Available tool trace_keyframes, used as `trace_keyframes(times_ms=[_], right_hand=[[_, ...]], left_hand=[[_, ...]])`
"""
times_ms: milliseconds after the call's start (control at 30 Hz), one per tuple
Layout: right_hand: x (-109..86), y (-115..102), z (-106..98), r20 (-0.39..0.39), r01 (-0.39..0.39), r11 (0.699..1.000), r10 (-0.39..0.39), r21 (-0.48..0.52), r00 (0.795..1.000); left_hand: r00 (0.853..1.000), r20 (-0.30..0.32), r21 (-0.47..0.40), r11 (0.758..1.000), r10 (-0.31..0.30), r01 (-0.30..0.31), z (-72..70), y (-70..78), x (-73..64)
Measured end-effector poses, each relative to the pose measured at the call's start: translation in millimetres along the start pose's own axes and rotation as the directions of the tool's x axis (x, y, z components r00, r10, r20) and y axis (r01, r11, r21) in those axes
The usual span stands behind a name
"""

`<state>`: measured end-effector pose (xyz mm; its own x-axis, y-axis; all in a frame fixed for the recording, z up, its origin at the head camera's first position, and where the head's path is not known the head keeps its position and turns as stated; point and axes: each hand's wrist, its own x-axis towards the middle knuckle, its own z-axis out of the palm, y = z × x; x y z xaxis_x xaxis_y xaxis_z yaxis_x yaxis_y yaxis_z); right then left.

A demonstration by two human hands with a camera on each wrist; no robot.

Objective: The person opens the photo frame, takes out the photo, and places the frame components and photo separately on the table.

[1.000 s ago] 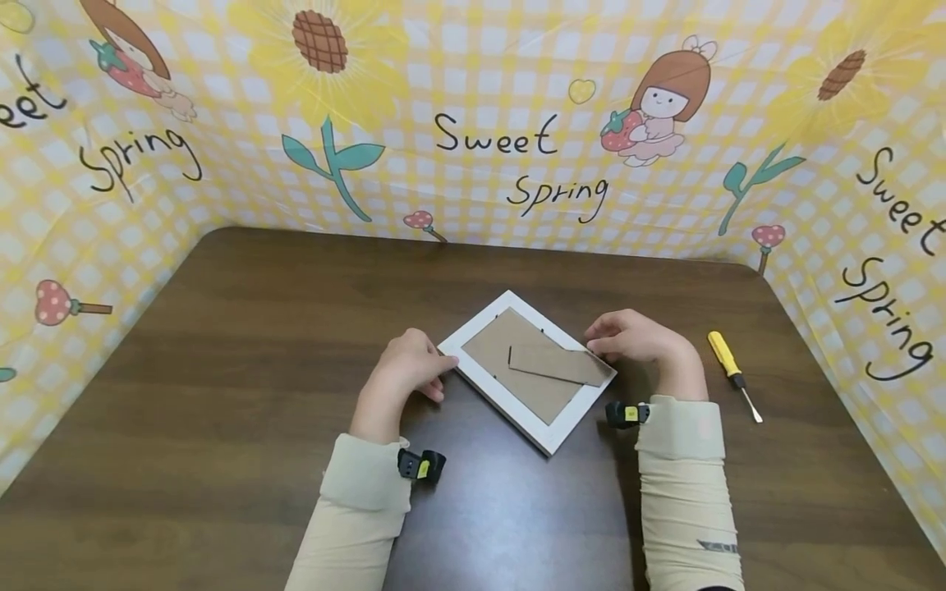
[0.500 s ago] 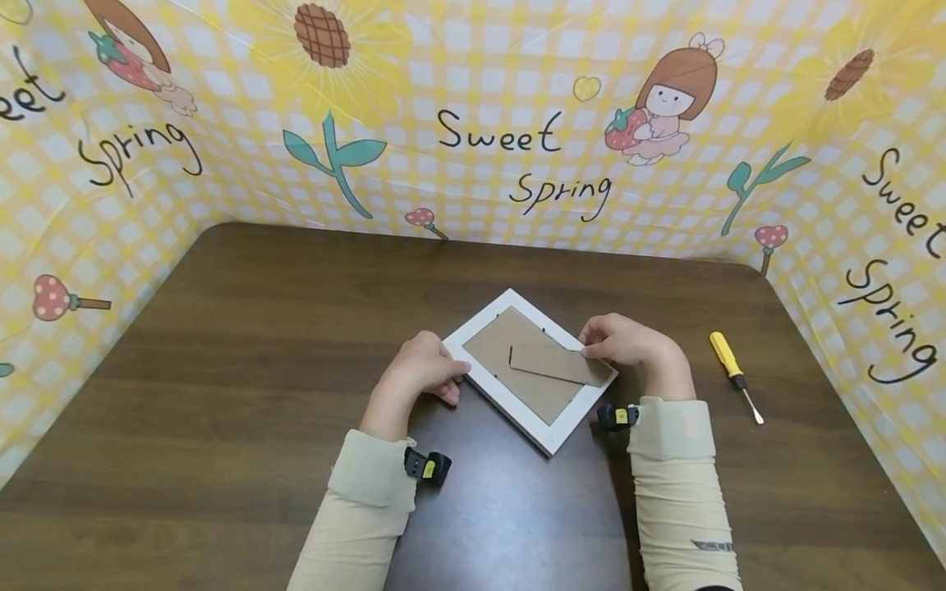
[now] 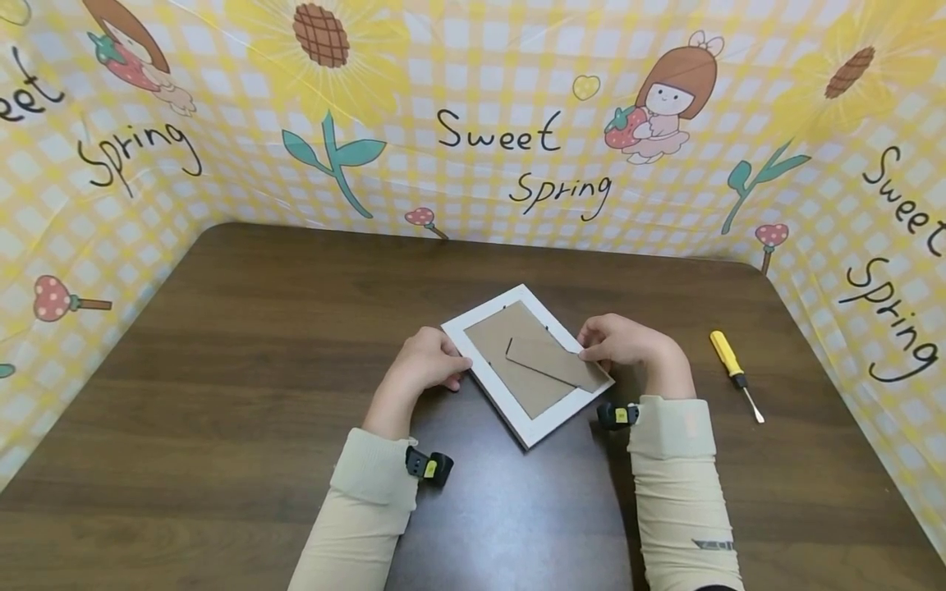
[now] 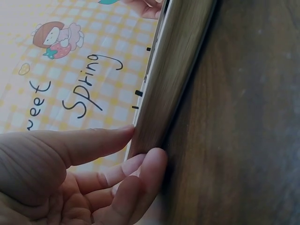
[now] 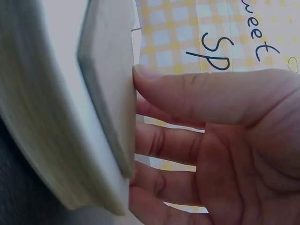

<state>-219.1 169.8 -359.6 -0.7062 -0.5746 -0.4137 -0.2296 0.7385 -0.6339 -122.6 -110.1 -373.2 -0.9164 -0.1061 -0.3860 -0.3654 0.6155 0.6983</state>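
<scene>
A white picture frame (image 3: 543,423) lies back side up on the table, turned cornerwise. Its brown backing board (image 3: 491,336) carries a flat easel stand (image 3: 547,357) that reaches the right corner. At the frame's left corner, my left hand (image 3: 426,361) pinches the edge; the left wrist view shows the thumb on top and fingertips against the wooden side (image 4: 164,84). My right hand (image 3: 621,338) grips the opposite edge beside the stand. In the right wrist view its thumb (image 5: 187,93) presses on the stand's edge, with the fingers partly hidden behind the frame.
A screwdriver (image 3: 732,369) with a yellow handle lies on the dark wooden table (image 3: 222,394), right of the right hand. A yellow checked cloth (image 3: 473,82) with printed figures encloses the back and both sides. Small black tabs (image 4: 138,93) stick up along the frame's back.
Both hands have closed in on the frame and taken hold of its edges. The frame has turned slightly clockwise, its near corner shifting left. The screwdriver has stayed put.
</scene>
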Motion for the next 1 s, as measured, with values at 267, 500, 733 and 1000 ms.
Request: trace_keyframes(times_ms=[267, 500, 733, 1000], right_hand=[[1.1, -0.2, 2.9, 0.044, -0.043, 0.995, 0.039, 0.092, 0.998], [1.1, -3.0, 5.7, 0.064, -0.086, 0.988, 0.079, 0.131, 0.995], [2.9, -4.3, 6.4, 0.079, -0.088, 0.985, 0.077, 0.148, 0.994], [6.1, -6.6, 9.6, 0.113, -0.128, 0.976, 0.109, 0.175, 0.988]], left_hand=[[1.0, -0.029, -0.02, 1.0, -0.002, 0.002, 1.5, 1.9, 1.3], [0.999, -0.033, -0.035, 0.999, -0.019, 0.018, 5.2, 5.1, 1.9], [0.999, -0.046, 0.0, 1.0, 0.018, -0.018, 7.2, 5.9, 5.0], [0.998, -0.055, 0.004, 0.999, 0.042, -0.042, 8.0, 2.9, 6.8]])
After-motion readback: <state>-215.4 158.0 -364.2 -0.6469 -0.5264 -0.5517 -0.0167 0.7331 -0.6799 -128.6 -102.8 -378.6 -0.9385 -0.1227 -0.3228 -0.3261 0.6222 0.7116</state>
